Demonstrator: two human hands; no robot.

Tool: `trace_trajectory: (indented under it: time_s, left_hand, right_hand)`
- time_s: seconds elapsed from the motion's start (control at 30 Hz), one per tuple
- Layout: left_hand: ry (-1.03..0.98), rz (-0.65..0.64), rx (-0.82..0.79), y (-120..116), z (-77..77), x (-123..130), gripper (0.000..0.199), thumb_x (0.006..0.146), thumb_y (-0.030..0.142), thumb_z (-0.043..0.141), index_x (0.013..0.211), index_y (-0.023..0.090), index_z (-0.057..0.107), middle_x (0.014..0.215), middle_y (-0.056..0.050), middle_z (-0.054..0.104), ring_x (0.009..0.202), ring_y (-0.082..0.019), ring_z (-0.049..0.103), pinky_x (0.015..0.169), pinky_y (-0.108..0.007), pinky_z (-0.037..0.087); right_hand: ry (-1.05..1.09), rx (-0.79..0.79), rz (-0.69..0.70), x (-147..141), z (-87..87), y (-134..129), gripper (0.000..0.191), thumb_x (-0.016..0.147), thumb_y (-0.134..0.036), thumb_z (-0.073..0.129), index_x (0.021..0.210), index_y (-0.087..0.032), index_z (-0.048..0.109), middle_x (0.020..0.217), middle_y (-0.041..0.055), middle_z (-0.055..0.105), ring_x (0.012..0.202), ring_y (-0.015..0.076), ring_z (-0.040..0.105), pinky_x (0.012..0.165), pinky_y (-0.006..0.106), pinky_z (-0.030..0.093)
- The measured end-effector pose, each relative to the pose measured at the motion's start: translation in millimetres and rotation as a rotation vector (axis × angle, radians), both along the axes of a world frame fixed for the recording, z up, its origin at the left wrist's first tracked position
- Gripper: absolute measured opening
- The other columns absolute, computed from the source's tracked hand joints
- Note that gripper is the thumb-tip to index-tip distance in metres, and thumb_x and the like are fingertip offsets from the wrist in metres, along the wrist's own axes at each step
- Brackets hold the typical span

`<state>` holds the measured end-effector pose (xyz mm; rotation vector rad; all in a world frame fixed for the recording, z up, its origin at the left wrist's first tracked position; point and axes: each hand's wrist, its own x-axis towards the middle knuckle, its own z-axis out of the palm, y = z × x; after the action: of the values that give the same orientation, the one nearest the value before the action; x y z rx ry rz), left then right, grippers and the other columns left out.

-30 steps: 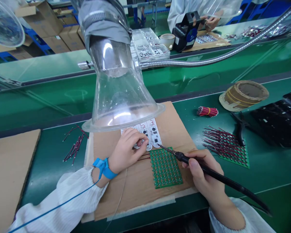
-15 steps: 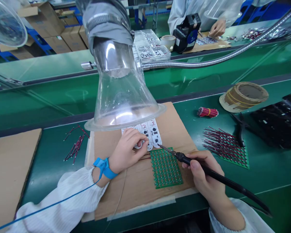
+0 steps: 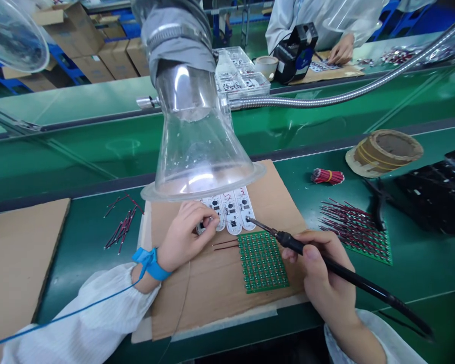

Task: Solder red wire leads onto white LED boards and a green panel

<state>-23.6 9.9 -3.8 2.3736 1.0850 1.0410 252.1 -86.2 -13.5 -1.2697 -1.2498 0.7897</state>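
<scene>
My right hand [image 3: 328,270] grips a black soldering iron [image 3: 293,244]; its tip touches or hovers just over the lower end of the rightmost white circuit board strip [image 3: 245,207]. Several such strips lie side by side, partly hidden by the fume hood. My left hand [image 3: 185,230], with a blue wrist strap [image 3: 151,264], is pinched over the left strips. From beneath it a thin solder wire [image 3: 182,303] trails down the cardboard; the pinched end is hard to see. Below the strips lies a green circuit board panel [image 3: 263,263], two dark red wires sticking out at its left edge.
A clear fume hood [image 3: 205,156] hangs low over the strips. To the right are a bundle of red wires [image 3: 327,176], another green panel [image 3: 379,247] under loose wires, pliers [image 3: 377,205] and a cardboard roll [image 3: 384,151]. Loose wires [image 3: 123,227] lie left. A co-worker sits opposite.
My left hand has shifted left, away from the rightmost strip, uncovering more of the strips and the red wires. The iron's tip has stayed at the rightmost strip. The view has shifted slightly.
</scene>
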Motion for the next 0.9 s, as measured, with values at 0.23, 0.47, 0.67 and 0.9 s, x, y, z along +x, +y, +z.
trace_trajectory:
  time_s: [0.23,0.47,0.67,0.9]
  left_hand:
    - [-0.015,-0.065,-0.025,-0.2,-5.0,2.0,0.008,0.102,0.013,0.066,0.099,0.021,0.063,0.087,0.001,0.070,0.081,-0.016,0.063,0.083,-0.035,0.046]
    - [-0.001,-0.091,-0.024,0.5,-7.5,2.5,0.007,0.103,0.014,0.065,0.100,0.021,0.064,0.083,0.002,0.066,0.078,-0.015,0.061,0.085,-0.035,0.045]
    - [0.009,-0.097,-0.025,0.6,-7.4,3.2,0.007,0.105,0.016,0.064,0.100,0.021,0.064,0.083,0.002,0.068,0.080,-0.015,0.063,0.087,-0.037,0.046]
    - [-0.003,-0.091,-0.013,-0.1,-8.0,3.1,0.008,0.104,0.017,0.063,0.097,0.022,0.064,0.079,0.003,0.064,0.076,-0.015,0.061,0.085,-0.036,0.046]
  right_hand:
    - [-0.066,-0.038,-0.001,-0.9,-15.5,-4.5,0.010,0.105,-0.034,0.066,0.104,-0.025,0.071,0.080,0.0001,0.073,0.068,0.0154,0.073,0.062,0.025,0.061]
    - [-0.109,-0.045,0.008,1.4,-17.3,-5.2,0.011,0.105,-0.034,0.066,0.102,-0.025,0.071,0.081,0.0003,0.071,0.067,0.0158,0.072,0.059,0.025,0.059]
    - [-0.108,-0.060,0.009,1.8,-20.0,-5.9,0.009,0.105,-0.034,0.066,0.104,-0.026,0.071,0.084,0.0001,0.071,0.069,0.0154,0.071,0.062,0.026,0.060]
    - [-0.113,-0.041,0.025,-0.9,-15.5,-4.4,0.010,0.105,-0.034,0.065,0.104,-0.026,0.071,0.080,-0.0002,0.072,0.066,0.0156,0.072,0.060,0.025,0.060]
